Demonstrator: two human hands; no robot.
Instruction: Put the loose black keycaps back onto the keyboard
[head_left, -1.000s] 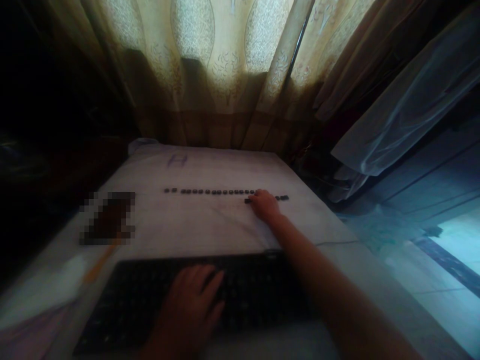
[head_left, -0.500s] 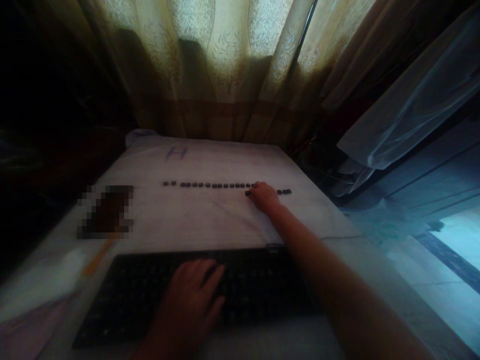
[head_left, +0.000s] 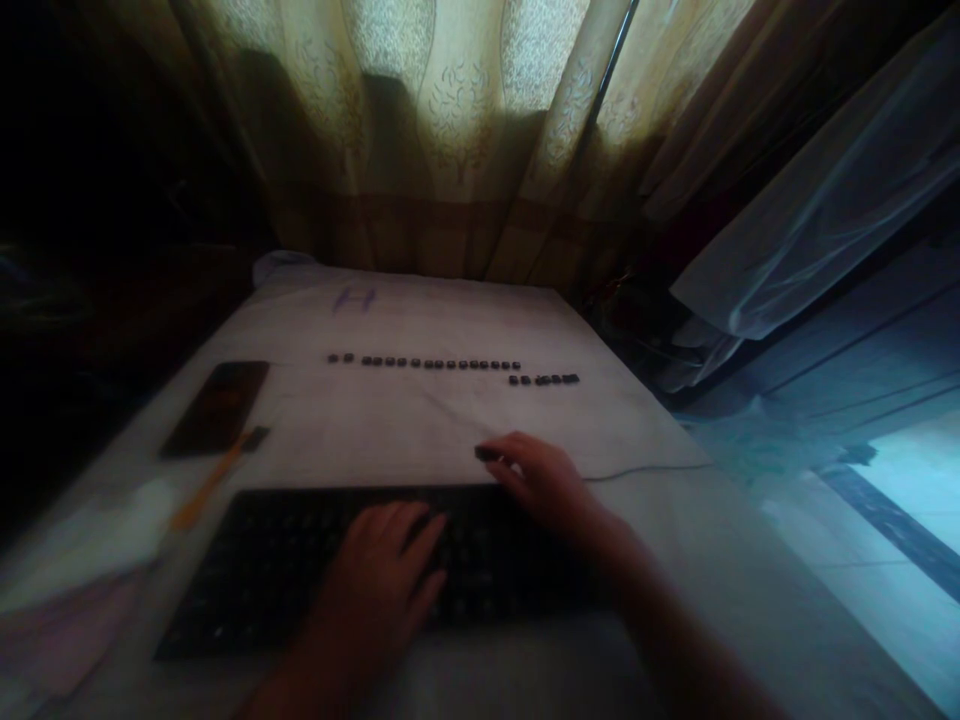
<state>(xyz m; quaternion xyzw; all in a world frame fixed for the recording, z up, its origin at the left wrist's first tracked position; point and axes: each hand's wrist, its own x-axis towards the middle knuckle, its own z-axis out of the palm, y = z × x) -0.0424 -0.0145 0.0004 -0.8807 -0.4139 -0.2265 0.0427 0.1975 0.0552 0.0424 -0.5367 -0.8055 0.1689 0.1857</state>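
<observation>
A black keyboard lies across the near part of the table. My left hand rests over its middle, fingers stretched out and thumb apart. My right hand is raised just past the keyboard's far edge, pinching a small black keycap between thumb and fingertips. Farther back, several loose keycaps stand in a long row. A shorter row of keycaps sits nearer and to the right. Part of the keyboard's right side is hidden under my right hand and forearm.
On the left lie a dark phone and an orange-handled brush. White and pink cloth is at the near left. A cable runs right across the white table cover. Curtains hang behind.
My right hand has come back from the keycap rows toward the keyboard, now with a keycap in its fingers. The keycap at the short row's left end is gone. My left hand stays put.
</observation>
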